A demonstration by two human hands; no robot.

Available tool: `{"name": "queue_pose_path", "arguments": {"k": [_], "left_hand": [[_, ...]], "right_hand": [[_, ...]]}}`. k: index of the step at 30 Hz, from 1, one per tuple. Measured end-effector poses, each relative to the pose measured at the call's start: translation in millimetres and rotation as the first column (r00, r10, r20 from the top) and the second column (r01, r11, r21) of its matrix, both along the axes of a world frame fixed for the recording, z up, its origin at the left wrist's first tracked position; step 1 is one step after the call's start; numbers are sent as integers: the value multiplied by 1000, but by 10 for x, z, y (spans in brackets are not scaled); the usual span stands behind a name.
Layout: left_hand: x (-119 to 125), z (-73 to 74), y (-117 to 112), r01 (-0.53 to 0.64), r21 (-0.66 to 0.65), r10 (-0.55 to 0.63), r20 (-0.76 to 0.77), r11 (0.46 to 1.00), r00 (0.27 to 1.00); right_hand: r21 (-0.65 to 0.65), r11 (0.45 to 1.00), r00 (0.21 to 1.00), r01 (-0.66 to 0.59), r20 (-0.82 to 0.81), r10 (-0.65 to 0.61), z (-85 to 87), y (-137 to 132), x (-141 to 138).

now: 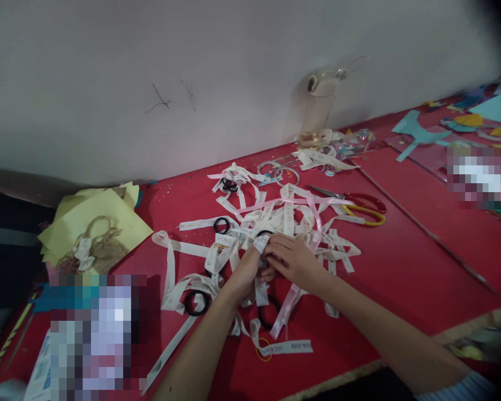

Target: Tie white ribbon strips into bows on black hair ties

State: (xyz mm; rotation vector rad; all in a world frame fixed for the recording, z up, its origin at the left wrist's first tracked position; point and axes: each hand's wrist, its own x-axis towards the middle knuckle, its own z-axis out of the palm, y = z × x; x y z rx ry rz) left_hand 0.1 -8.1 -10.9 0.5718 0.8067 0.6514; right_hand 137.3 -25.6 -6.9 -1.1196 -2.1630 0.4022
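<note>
Blur covers three patches: one low to the left of the hands, hiding whatever lies there, one at the far right edge, and the dark upper right corner is lost altogether. Fingertips of the left hand (247, 268) are tucked under the right hand (291, 259), so exactly what they grip is hard to make out; the two hands are pressed close together, fingers curled, pinching a piece of white printed ribbon (260, 243) that sticks up between them. That ribbon belongs to a loose tangle of ribbon strips (284, 214) spread over the red table (401, 267), lying beneath the hands and just beyond them. Black hair ties show among the strips: one (221, 225) beyond the left hand, one (196, 303) nearer the body and to the left, partly covered by ribbon. Red and yellow handled scissors (361, 207) lie beyond the right hand, apart from it. Yellow paper sheets (96, 223) with a twine bundle on top sit well to the left. A clear bottle (319, 106) stands against the wall, far beyond the hands, its outline faint.
</note>
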Motion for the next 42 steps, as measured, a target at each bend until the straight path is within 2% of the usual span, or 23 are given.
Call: {"name": "queue_pose_path", "arguments": {"k": [22,42], "left_hand": [[-8,-12,2,13,-15,-14,-9,1000,1000],[-2,-131,-3,-14,-14,15,26,1000,1000]], "right_hand": [[-6,1000,1000,1,18,-1,19,-9,-3],[-49,999,999,-14,44,16,34,-13,3]]}}
